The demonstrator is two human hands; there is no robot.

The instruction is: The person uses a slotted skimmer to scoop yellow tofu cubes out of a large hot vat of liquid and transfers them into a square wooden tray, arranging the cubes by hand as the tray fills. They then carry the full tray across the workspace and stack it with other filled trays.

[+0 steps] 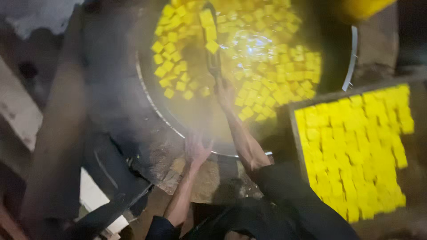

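A: The right hand (225, 91) is closed on a dark long-handled ladle (212, 53), stirring yellow cubes (267, 66) in the big round metal wok (351, 58).

B: The left hand (195, 149) is open, resting at the rim. The wooden tray (292, 120) of raw cubes is still full, so lots are left.

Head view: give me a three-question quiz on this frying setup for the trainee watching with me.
1. True or false: the right hand holds a long dark utensil that reaches into the big round pan.
2. Where does the left hand rest?
A. in the tray
B. at the pan's near rim
C. on the utensil
3. Fill in: the tray at the right holds rows of ______ cubes.

Key: 1 true. 2 B; fingers spread, holding nothing. 3 yellow, like the cubes floating in the pan.
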